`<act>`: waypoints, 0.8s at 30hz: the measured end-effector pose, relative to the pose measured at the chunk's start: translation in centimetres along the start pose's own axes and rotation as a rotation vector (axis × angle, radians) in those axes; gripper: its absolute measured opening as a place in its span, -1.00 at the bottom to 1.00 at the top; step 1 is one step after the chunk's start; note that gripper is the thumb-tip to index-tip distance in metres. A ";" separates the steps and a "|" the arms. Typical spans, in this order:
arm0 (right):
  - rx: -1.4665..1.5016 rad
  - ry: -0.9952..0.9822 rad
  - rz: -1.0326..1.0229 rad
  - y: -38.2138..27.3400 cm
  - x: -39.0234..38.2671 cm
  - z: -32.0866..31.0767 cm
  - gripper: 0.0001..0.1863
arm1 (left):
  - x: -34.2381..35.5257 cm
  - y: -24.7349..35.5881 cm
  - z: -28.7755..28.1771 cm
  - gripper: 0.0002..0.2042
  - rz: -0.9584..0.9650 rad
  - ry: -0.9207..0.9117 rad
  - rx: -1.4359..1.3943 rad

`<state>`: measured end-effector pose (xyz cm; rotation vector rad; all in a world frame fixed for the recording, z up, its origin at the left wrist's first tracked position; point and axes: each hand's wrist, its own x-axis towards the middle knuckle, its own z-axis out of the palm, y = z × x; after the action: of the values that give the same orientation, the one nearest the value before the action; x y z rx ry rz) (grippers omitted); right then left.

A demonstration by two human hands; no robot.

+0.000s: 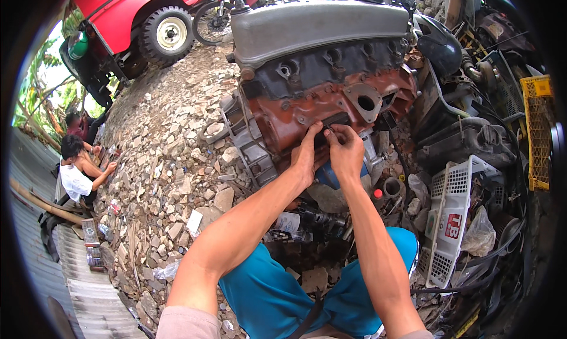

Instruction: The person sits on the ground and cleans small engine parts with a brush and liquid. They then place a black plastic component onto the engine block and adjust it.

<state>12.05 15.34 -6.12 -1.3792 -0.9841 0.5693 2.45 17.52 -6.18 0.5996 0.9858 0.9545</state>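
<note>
Before me stands an engine with a reddish-brown block (274,126), a black cylinder head (313,70) and a grey valve cover (319,31). Both hands meet low on the block's side, beside a dark part (338,120). My left hand (304,156) has its fingers pressed together against this spot. My right hand (345,151) is closed in a pinch just beside it; whatever sits between the fingertips is too small and dark to name. An oval metal flange (365,102) lies just above my right hand. Beneath the hands a blue rounded part (331,176) shows partly.
Broken stones (171,156) cover the ground at left. A white plastic crate (452,221), a yellow crate (536,132) and a black tank-like part (466,143) crowd the right. Two people, one in a white shirt (75,179), sit far left. A red vehicle (133,23) stands behind.
</note>
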 end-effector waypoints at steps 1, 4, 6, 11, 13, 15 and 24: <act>0.003 0.002 0.008 -0.3 -0.3 -0.2 -0.74 | 0.1 0.0 -0.2 -0.27 -0.004 0.015 -0.006; -0.045 0.014 0.008 -0.3 -0.5 -0.6 -0.75 | 0.2 -0.4 -0.5 -0.27 0.007 0.039 -0.001; -0.054 0.012 0.028 -0.3 -0.4 -0.8 -0.75 | 0.0 -0.5 -0.4 -0.25 0.018 0.035 0.014; 0.076 0.027 0.097 0.3 -0.5 -0.8 -0.74 | -0.2 -0.7 -0.4 -0.23 0.036 -0.010 0.029; 0.045 0.059 0.074 0.2 -0.9 -0.6 -0.75 | -0.1 -0.8 -0.5 -0.25 0.034 -0.033 0.014; 0.042 0.085 0.064 0.0 -1.1 -0.3 -0.76 | -0.4 -0.6 -0.4 -0.27 0.037 -0.033 0.003; 0.052 0.102 0.044 -0.1 -1.0 0.2 -0.79 | -0.6 -0.5 -0.1 -0.35 0.037 -0.016 -0.031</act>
<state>11.34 14.57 -6.31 -1.3727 -0.8530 0.5480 2.43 16.82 -6.35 0.6003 0.9474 0.9947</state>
